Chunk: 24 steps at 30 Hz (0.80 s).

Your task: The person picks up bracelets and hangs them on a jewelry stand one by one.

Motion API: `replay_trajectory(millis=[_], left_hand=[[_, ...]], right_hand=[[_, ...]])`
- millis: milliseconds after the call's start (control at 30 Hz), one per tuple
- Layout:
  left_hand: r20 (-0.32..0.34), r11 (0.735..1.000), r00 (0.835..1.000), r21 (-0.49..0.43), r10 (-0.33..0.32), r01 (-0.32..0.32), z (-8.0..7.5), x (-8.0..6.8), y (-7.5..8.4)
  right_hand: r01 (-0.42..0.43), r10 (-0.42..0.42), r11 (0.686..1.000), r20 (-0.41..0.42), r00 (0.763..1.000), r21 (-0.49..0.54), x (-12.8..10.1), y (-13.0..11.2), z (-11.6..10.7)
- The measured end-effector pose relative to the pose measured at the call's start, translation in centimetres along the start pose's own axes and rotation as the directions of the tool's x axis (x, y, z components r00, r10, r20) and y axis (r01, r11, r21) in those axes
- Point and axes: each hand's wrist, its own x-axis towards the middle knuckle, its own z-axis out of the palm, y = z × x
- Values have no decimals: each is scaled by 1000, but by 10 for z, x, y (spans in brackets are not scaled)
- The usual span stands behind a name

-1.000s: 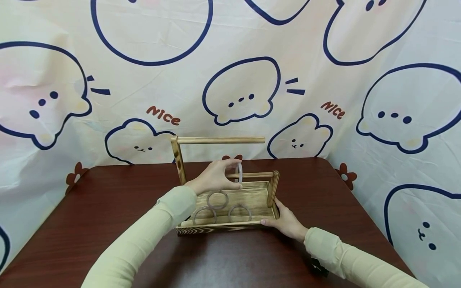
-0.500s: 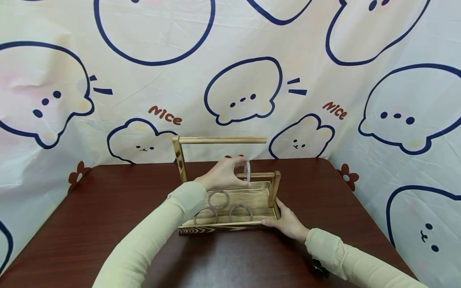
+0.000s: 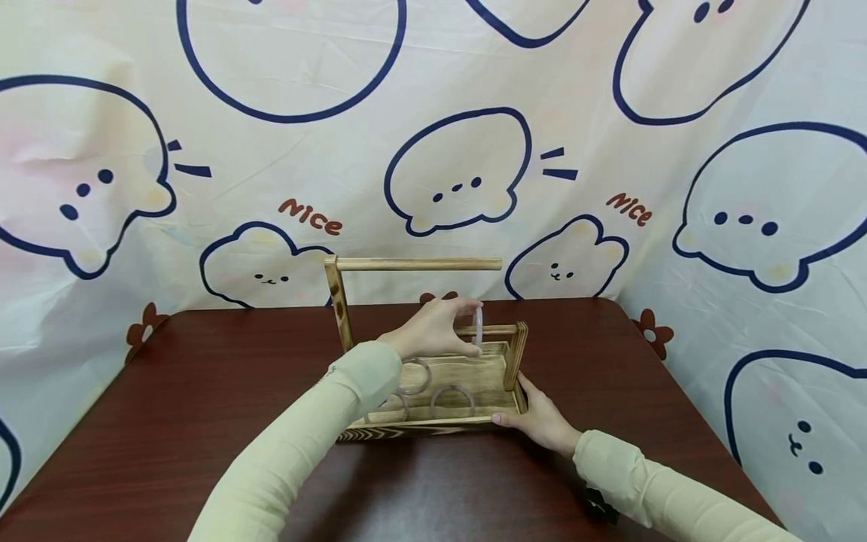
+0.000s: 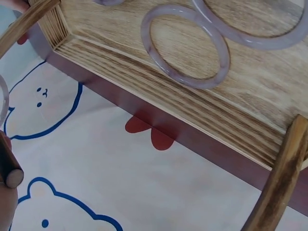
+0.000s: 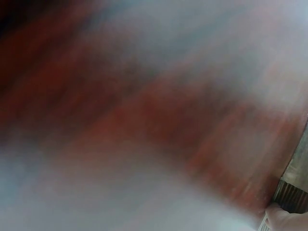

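A burnt-wood tray (image 3: 420, 427) with a tall handle bar (image 3: 416, 264) stands mid-table. My left hand (image 3: 463, 327) pinches a pale translucent bangle (image 3: 478, 325) upright over the tray's far right side, close to the low rail (image 3: 497, 330). My right hand (image 3: 524, 412) grips the tray's front right corner, thumb on the rim. Three more bangles lie flat on the tray floor (image 3: 452, 399), two partly hidden by my left sleeve. The left wrist view shows one lying bangle (image 4: 185, 48), another overlapping it (image 4: 255, 29), and the held bangle's edge (image 4: 2, 101). The right wrist view is blurred.
The dark red-brown table (image 3: 203, 391) runs out to a cartoon-print cloth backdrop (image 3: 433, 113) hanging behind and at both sides. The tray's upright post (image 3: 336, 301) rises at its left end. A small dark object (image 3: 599, 503) lies under my right forearm.
My left hand has carried the upright bangle to the right, toward the tray's right rail, and its sleeve now covers more of the lying bangles. The right hand has stayed put.
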Motion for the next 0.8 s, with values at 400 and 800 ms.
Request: replay_trajectory(millis=[400,800], left_hand=[[33,998,998,42,51,-52,8,9,5],[56,996,996,41,72,-74,13,16,7]], right_hand=[[-16,16,1000,13,1000,11,-2,-1,0],[-13,13,1000,14,1000,5,-2,-4,0]])
